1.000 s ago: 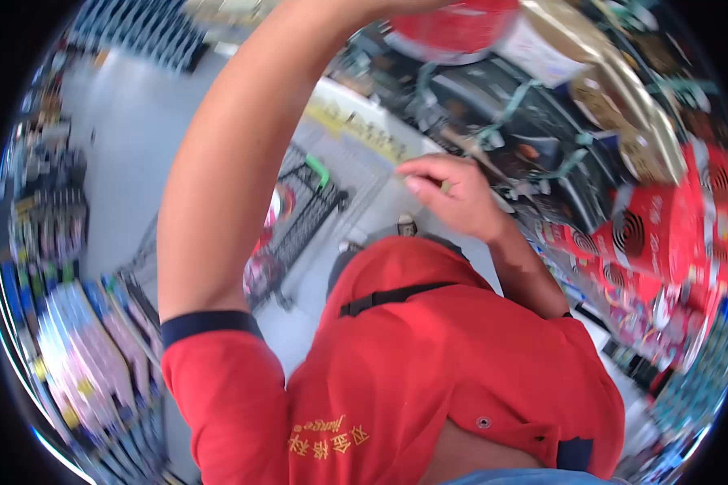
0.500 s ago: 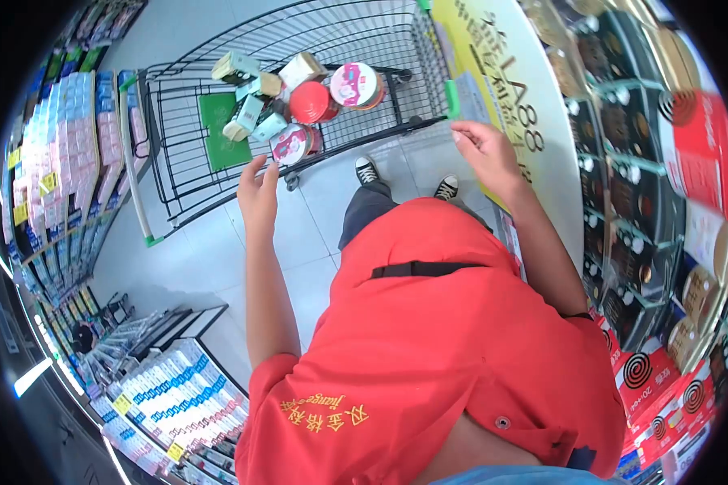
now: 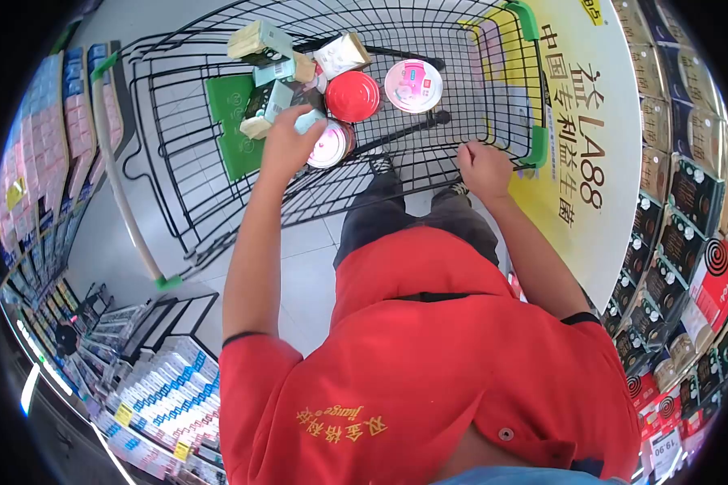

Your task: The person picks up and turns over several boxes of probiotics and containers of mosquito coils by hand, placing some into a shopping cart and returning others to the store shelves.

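Observation:
The wire shopping cart (image 3: 210,190) stands in front of me with several boxes and tubs in it. My left hand (image 3: 293,145) reaches over its near side, fingers apart, beside a pale blue box (image 3: 309,121) and a pink-and-white tub (image 3: 329,147). Whether its fingertips touch them I cannot tell. My right hand (image 3: 484,168) is closed around the cart's near top rim, close to the green corner. Between the hands lie a red-lidded tub (image 3: 353,96) and, farther right, another pink-and-white tub (image 3: 413,86). A white box (image 3: 341,55) leans behind them.
A yellow and white display panel (image 3: 574,202) borders the cart on the right, with shelves of dark boxes (image 3: 675,234) beyond. Shelves of pink and blue packs (image 3: 44,178) stand at left; white and blue packs (image 3: 174,396) are stacked at lower left.
The cart is nearer. My left hand has moved up and right, over the goods in the cart. My right hand has closed on the rim.

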Demonstrator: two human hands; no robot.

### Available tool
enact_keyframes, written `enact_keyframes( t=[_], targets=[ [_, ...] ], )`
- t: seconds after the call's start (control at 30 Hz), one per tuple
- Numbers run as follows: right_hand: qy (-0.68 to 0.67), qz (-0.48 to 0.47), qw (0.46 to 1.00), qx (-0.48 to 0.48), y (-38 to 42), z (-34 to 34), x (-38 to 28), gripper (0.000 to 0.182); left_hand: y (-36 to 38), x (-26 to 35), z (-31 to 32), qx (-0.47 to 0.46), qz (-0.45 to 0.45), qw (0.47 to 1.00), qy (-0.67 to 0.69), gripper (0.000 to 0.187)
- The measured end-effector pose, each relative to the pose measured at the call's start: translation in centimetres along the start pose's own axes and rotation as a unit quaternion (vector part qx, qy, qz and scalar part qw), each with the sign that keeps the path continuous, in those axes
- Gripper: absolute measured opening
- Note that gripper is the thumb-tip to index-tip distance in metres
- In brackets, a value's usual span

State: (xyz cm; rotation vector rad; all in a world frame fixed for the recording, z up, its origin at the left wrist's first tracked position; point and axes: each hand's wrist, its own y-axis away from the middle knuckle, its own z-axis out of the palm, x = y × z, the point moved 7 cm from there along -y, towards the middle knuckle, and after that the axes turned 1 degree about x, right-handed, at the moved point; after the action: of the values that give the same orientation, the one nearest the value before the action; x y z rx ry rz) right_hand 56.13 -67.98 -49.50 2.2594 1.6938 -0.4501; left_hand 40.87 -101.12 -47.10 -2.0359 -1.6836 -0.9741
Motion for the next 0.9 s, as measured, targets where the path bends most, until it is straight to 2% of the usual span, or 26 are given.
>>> enact_keyframes(
  t=[0.03, 0.1, 0.13, 0.2, 0.23, 0.3, 0.43, 0.5, 0.57, 0.67, 0.7, 0.77, 0.8, 0.9],
  targets=[
    [0.004, 0.011, 1.0, -0.003, -0.1, 0.0, 0.3, 0.03, -1.8, -0.8, 1.7, -0.011, 0.002, 1.0, 0.002, 0.057],
    [0.004, -0.013, 1.0, 0.006, -0.3, 0.1, 0.0, 0.025, -4.6, -1.1, 6.5, -0.118, 0.028, 0.968, -0.22, 0.085],
    [0.007, -0.005, 1.0, 0.006, -0.6, 0.0, 0.1, 0.025, -5.8, -1.1, 8.4, -0.125, 0.032, 0.967, -0.219, 0.085],
    [-0.004, -0.029, 1.0, 0.012, -0.8, -0.3, -0.3, 0.021, -7.3, -2.6, 12.1, -0.168, 0.003, 0.91, -0.379, 0.116],
    [-0.002, -0.025, 1.0, 0.008, -1.0, -0.4, -0.2, 0.021, -8.5, -3.4, 13.7, -0.174, 0.003, 0.91, -0.377, 0.116],
    [-0.014, -0.043, 0.999, 0.013, -1.4, -0.4, -0.4, 0.018, -10.4, -5.4, 15.6, -0.211, -0.104, 0.904, -0.358, 0.132],
    [-0.015, -0.032, 0.999, 0.008, -2.0, 0.0, 0.1, 0.018, -12.7, -4.8, 17.6, -0.209, -0.143, 0.892, -0.375, 0.133],
    [-0.027, -0.039, 0.999, 0.014, -2.0, -0.4, 0.0, 0.018, -12.8, -4.5, 17.8, -0.161, -0.177, 0.907, -0.347, 0.134],
    [-0.026, -0.035, 0.999, 0.008, -2.0, -0.6, 0.1, 0.018, -12.9, -5.1, 18.5, -0.154, -0.161, 0.915, -0.336, 0.135],
    [-0.035, -0.038, 0.999, 0.013, -2.0, -0.6, 0.1, 0.018, -11.9, -3.5, 18.1, -0.224, -0.103, 0.881, -0.403, 0.133],
    [-0.037, -0.038, 0.998, 0.023, -2.2, -0.7, 0.0, 0.018, -11.7, -3.8, 18.2, -0.22, -0.1, 0.881, -0.406, 0.133],
    [-0.041, -0.042, 0.998, 0.027, -2.2, -0.8, 0.0, 0.019, -11.1, -4.3, 19.8, -0.216, -0.007, 0.871, -0.441, 0.129],
    [-0.042, -0.046, 0.998, 0.027, -2.2, -0.9, 0.1, 0.02, -10.7, -3.6, 19.5, -0.186, 0.011, 0.877, -0.443, 0.124],
    [-0.039, -0.056, 0.997, 0.041, -2.1, -1.1, 0.2, 0.021, -10.0, -2.5, 18.8, -0.175, -0.01, 0.894, -0.412, 0.118]
  ],
)
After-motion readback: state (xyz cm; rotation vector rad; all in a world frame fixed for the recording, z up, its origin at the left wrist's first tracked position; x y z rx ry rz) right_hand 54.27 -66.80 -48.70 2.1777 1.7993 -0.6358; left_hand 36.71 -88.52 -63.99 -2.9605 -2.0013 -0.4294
